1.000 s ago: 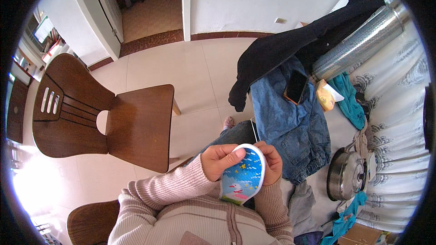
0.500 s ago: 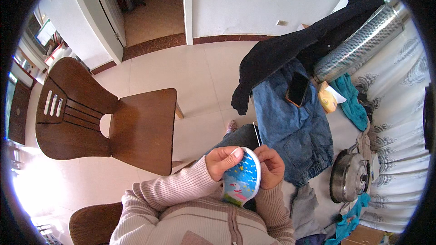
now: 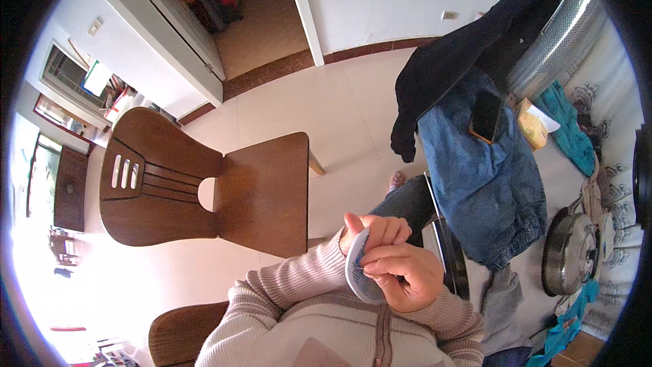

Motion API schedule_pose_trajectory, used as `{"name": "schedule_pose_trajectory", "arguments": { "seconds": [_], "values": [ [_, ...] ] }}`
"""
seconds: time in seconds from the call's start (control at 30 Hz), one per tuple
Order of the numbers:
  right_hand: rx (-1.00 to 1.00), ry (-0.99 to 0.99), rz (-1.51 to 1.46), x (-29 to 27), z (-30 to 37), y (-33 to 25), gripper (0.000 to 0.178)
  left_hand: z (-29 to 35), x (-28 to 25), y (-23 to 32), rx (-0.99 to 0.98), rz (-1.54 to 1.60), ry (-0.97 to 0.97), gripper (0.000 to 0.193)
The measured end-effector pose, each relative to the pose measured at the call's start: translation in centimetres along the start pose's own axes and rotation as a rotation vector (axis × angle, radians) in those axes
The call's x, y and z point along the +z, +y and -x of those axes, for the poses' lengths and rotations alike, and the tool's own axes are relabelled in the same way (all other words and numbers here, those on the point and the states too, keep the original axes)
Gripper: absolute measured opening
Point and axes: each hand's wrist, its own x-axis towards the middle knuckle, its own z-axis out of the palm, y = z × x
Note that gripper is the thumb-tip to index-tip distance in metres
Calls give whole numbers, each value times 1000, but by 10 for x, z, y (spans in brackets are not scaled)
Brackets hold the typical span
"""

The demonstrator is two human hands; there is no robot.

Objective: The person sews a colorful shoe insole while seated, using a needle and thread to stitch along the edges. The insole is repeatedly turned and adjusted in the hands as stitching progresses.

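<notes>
Head fisheye — looks steeply down, hands (image 3: 413, 277) near.

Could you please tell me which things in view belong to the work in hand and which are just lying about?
In use:
- white-edged piece, held in the left hand
- right hand, its fingertips at the piece

Apparently just lying about:
- blue denim garment
- phone
- black garment
- yellow packet
- lidded metal pot

No words, numbers, brand marks or signs can be read on the yellow packet (image 3: 532, 130), the dark phone (image 3: 485, 117) or anything else in view.
</notes>
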Motion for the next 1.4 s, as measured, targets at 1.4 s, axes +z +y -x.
{"name": "schedule_pose_trajectory", "arguments": {
  "seconds": [1.4],
  "values": [
    [96,-24,-57,-7,7,0,14,-10,1,-2,11,184,-87,63]
  ]
}}
